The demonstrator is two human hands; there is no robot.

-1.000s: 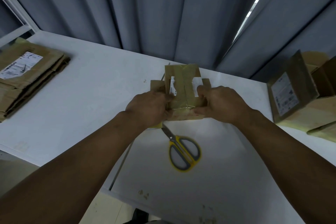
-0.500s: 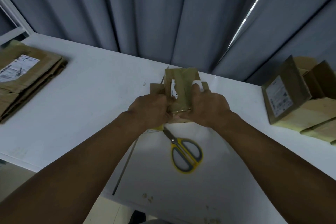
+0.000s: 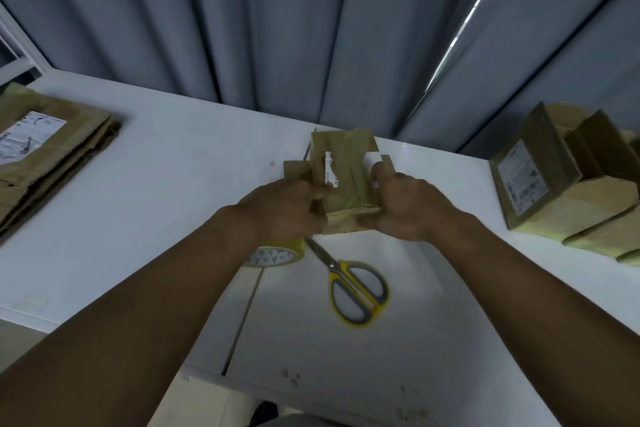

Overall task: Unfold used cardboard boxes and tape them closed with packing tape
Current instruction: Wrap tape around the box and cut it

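Cardboard box (image 3: 343,163), small, brown and glossy with old tape, is held low over the white surface (image 3: 166,184), straight beyond the blade tips of the yellow-handled scissors (image 3: 358,291). Its long axis runs away from the person toward the grey curtain (image 3: 311,28). Scraps of white label show on its upper face, and side flaps jut out at both flanks. The hands hide its underside, so whether it rests on the surface cannot be told.

Both hands clasp the near end. The left hand (image 3: 280,208) wraps the left side with fingers curled. The right hand (image 3: 412,210) grips the right side, one fingertip up on the top face beside a label scrap. The box sits squarely between them, neither hand nearer than the other, so either could probably steady it alone while the other lets go.

A tape roll (image 3: 277,255) lies flat just left of the scissors, partly under the left wrist, making the left hand the likelier one to fetch it. The scissors lie between the forearms, handles toward the person, a shade closer to the right arm.

Well left of the scissors sits a stack of flattened boxes (image 3: 45,156). Well right of them stand opened boxes (image 3: 554,184), one bearing a shipping label.
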